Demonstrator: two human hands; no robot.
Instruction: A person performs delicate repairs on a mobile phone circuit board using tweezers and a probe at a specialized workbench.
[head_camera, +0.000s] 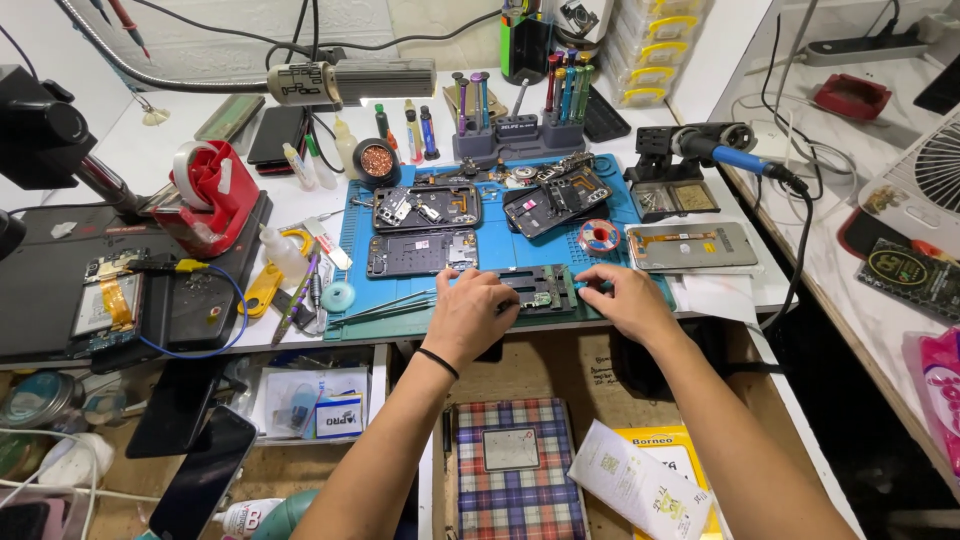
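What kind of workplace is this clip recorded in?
Most likely a phone repair bench. Opened phone frames lie on a blue work mat, a rack of screwdrivers stands behind, and both hands hold a small clamp fixture.

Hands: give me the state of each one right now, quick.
Left hand: curled, fingers resting on the opened phone frame on the blue mat.
Right hand: fingertips pinched at the frame's right end; whether anything is in its grip cannot be told.

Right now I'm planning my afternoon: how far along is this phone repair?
Done: two opened phone frames lie stripped on the blue mat. In hand: left hand and right hand hold a frame at the mat's front edge. Left: the screen panel lies apart, unfitted.
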